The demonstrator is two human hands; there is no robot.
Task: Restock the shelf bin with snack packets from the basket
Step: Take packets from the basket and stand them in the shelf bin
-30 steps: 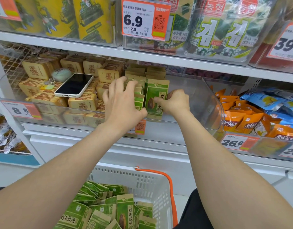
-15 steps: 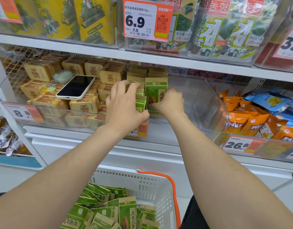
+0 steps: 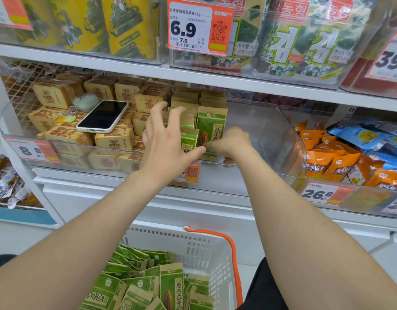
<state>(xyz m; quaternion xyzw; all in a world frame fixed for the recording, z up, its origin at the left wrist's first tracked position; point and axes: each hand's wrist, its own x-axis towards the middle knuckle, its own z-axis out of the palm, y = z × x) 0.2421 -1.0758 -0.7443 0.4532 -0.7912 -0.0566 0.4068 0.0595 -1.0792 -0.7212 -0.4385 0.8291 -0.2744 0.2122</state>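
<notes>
Green and tan snack packets (image 3: 212,130) stand in rows at the left of a clear shelf bin (image 3: 271,135); the bin's right half holds nothing. My right hand (image 3: 231,145) is curled around the lower edge of the front upright packet. My left hand (image 3: 166,142) hovers just left of it, over the shorter packet rows, fingers spread and holding nothing, its thumb tip close to the right hand's fingers. Below, a white basket (image 3: 193,237) with an orange handle holds several more of the same green packets (image 3: 170,287).
A phone (image 3: 103,116) and a pale green pouch (image 3: 85,101) lie on tan cake packs (image 3: 65,135) in the left bin. Orange packets (image 3: 327,162) and blue packets (image 3: 360,135) fill the right bin. Seaweed packs and a 6.9 price tag (image 3: 199,25) sit on the shelf above.
My left hand has lifted off the packet rows and spread its fingers. My right hand has stayed at the base of the front packet, which now stands a little more upright.
</notes>
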